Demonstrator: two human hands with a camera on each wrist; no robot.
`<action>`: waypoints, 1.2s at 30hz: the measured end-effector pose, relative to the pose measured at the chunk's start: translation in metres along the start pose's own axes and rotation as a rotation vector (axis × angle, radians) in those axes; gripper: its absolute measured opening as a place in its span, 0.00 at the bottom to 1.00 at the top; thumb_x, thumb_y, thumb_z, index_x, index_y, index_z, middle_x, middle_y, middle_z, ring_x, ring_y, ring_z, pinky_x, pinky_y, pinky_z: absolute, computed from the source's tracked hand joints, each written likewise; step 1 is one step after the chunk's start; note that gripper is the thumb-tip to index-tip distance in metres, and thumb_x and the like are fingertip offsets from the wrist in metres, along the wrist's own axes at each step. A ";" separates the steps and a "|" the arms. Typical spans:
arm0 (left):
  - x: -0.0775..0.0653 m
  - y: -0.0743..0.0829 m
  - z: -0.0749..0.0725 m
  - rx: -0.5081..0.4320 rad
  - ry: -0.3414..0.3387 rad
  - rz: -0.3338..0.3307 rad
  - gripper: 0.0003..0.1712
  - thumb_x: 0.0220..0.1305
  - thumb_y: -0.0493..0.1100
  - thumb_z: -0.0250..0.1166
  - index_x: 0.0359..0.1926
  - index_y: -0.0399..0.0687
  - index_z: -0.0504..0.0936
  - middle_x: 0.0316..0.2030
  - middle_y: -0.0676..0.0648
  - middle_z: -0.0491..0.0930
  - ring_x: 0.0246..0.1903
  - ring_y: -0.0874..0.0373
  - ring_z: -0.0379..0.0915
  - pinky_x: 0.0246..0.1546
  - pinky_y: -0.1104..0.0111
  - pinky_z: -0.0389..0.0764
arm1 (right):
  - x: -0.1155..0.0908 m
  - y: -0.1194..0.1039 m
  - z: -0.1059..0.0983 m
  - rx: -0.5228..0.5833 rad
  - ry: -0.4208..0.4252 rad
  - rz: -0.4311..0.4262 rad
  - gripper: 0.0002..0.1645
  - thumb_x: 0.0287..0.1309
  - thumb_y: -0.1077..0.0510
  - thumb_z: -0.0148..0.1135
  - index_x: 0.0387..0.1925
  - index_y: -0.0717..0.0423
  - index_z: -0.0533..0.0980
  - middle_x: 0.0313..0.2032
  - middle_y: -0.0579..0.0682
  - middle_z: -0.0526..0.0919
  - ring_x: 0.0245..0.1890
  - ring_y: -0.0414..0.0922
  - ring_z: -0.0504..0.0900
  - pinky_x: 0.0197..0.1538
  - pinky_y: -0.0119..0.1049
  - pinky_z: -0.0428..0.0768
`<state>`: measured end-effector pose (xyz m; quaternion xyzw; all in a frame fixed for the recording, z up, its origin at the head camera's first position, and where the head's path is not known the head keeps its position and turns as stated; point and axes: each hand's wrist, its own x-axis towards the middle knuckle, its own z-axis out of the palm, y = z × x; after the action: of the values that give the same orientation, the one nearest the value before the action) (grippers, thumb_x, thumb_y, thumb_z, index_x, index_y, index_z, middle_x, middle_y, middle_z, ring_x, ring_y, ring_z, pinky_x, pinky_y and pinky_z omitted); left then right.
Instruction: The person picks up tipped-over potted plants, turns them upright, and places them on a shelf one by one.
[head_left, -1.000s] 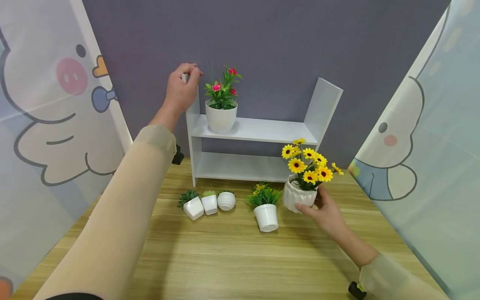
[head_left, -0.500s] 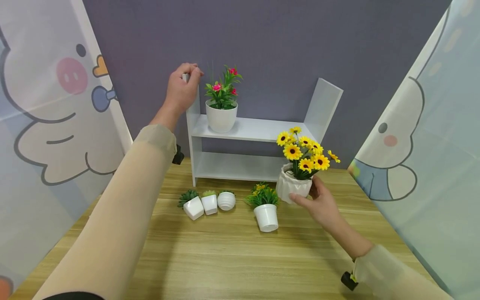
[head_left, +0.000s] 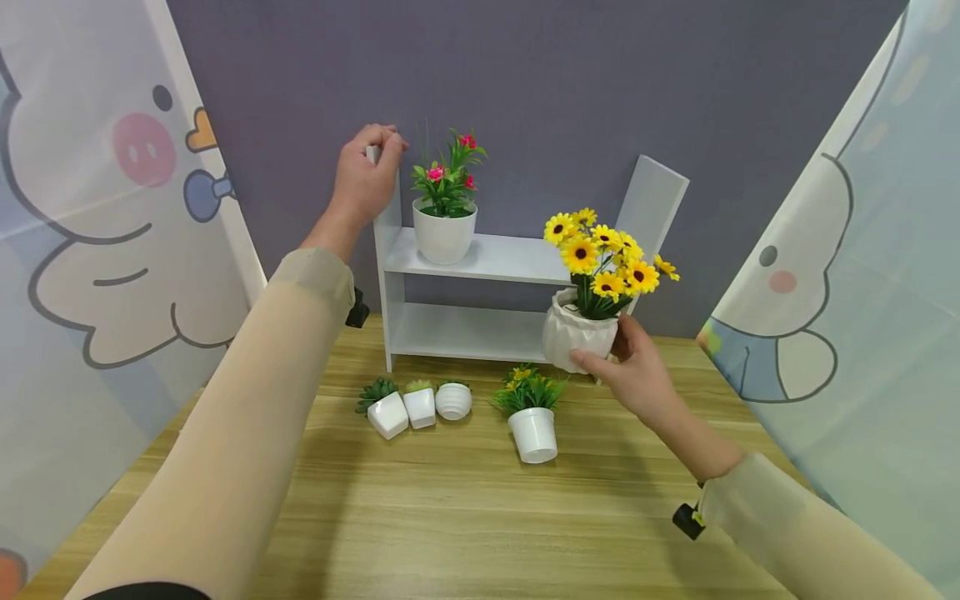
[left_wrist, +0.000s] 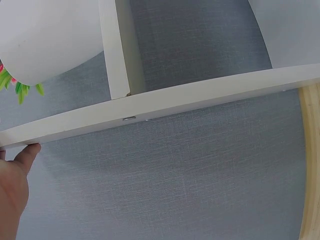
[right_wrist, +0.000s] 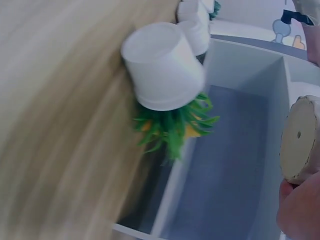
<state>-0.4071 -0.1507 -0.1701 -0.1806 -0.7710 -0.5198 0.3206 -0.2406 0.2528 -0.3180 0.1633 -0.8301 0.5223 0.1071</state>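
The right hand [head_left: 641, 375] grasps a white ribbed pot of yellow flowers [head_left: 581, 337], thumb on the side facing the bench's front edge, the other fingers mostly hidden behind. The pot is held up off the bench [head_left: 450, 517], in front of the right end of a white shelf [head_left: 517, 258] that stands along the bench's back edge; whether pot and shelf touch, I cannot tell. Its long axis is near upright, the mouth and blooms upward and leaning a little to the bench's right edge, the base downward (the right wrist view shows that base, a pale disc with a small hole at its middle). The left hand [head_left: 367, 171] grips the top of the shelf's left side panel [head_left: 386, 217], its fingers bent over the upper end. Just beside that panel, on the upper board's left end, a white pot with pink flowers [head_left: 445, 236] stands upright. On the bench, before the shelf's right half, a white pot with yellow-green leaves [head_left: 534, 437] lies on its side, leaves to the back edge, base to the front edge and turned slightly right. Farther toward the left edge, three small white pots [head_left: 420, 409] lie in a close row, their greenery pointing to the back edge and their bases to the front
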 end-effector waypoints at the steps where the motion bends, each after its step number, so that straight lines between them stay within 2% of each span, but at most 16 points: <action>1: 0.000 0.000 0.000 0.000 0.000 -0.001 0.18 0.84 0.53 0.53 0.33 0.54 0.77 0.63 0.45 0.83 0.76 0.67 0.68 0.75 0.68 0.71 | 0.003 -0.003 0.000 0.006 0.001 -0.011 0.42 0.72 0.59 0.74 0.78 0.64 0.63 0.67 0.62 0.76 0.60 0.41 0.81 0.54 0.24 0.85; 3: 0.000 0.000 -0.001 0.002 -0.001 0.000 0.18 0.84 0.53 0.53 0.32 0.56 0.76 0.63 0.45 0.83 0.76 0.67 0.68 0.76 0.68 0.70 | 0.009 -0.009 0.000 0.004 0.003 -0.023 0.42 0.72 0.59 0.74 0.77 0.63 0.63 0.67 0.61 0.76 0.61 0.41 0.81 0.54 0.23 0.84; 6: -0.001 0.000 -0.002 0.005 -0.002 -0.002 0.18 0.84 0.54 0.53 0.32 0.58 0.75 0.63 0.45 0.83 0.76 0.67 0.68 0.77 0.69 0.69 | 0.018 -0.018 0.000 -0.006 0.013 -0.024 0.43 0.71 0.57 0.75 0.78 0.62 0.64 0.68 0.60 0.77 0.64 0.47 0.80 0.55 0.21 0.83; 10: -0.001 0.000 -0.002 0.005 0.002 -0.007 0.18 0.84 0.53 0.53 0.32 0.57 0.76 0.63 0.45 0.83 0.76 0.66 0.68 0.77 0.68 0.70 | 0.028 -0.027 0.002 -0.019 -0.001 0.015 0.46 0.71 0.52 0.76 0.79 0.60 0.63 0.70 0.60 0.77 0.70 0.55 0.79 0.54 0.21 0.82; 14: 0.000 0.000 -0.002 0.005 0.004 -0.007 0.18 0.83 0.53 0.53 0.32 0.59 0.76 0.64 0.45 0.83 0.76 0.66 0.69 0.75 0.67 0.73 | 0.036 -0.034 0.006 -0.042 -0.022 0.049 0.49 0.70 0.47 0.76 0.81 0.57 0.61 0.71 0.58 0.76 0.73 0.56 0.77 0.53 0.22 0.82; 17: 0.000 0.000 -0.001 0.001 0.003 -0.006 0.17 0.83 0.53 0.54 0.32 0.60 0.77 0.64 0.45 0.83 0.75 0.66 0.69 0.73 0.67 0.75 | 0.041 -0.039 0.008 -0.067 -0.013 0.062 0.51 0.68 0.44 0.77 0.81 0.55 0.62 0.72 0.56 0.77 0.74 0.54 0.77 0.55 0.26 0.82; 24: 0.001 0.001 0.000 -0.007 0.005 0.006 0.17 0.83 0.53 0.53 0.32 0.60 0.77 0.62 0.45 0.83 0.75 0.66 0.70 0.73 0.68 0.74 | 0.056 -0.049 0.014 -0.092 0.013 0.060 0.52 0.67 0.42 0.78 0.81 0.54 0.62 0.71 0.56 0.77 0.72 0.54 0.78 0.65 0.44 0.83; 29: 0.000 0.001 0.001 -0.006 0.006 0.016 0.17 0.83 0.53 0.53 0.32 0.60 0.77 0.61 0.46 0.83 0.75 0.66 0.70 0.73 0.67 0.75 | 0.068 -0.053 0.018 -0.060 0.018 0.069 0.52 0.66 0.42 0.78 0.81 0.52 0.62 0.71 0.56 0.76 0.71 0.53 0.78 0.66 0.47 0.82; 36: 0.000 0.000 0.002 0.001 0.005 0.005 0.18 0.83 0.53 0.53 0.35 0.51 0.78 0.62 0.45 0.83 0.75 0.66 0.70 0.71 0.65 0.77 | 0.080 -0.055 0.022 -0.090 0.019 0.092 0.56 0.66 0.39 0.78 0.83 0.53 0.60 0.72 0.57 0.75 0.70 0.55 0.77 0.68 0.52 0.81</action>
<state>-0.4076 -0.1493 -0.1711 -0.1811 -0.7700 -0.5191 0.3239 -0.2939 0.1984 -0.2540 0.1149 -0.8582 0.4905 0.0980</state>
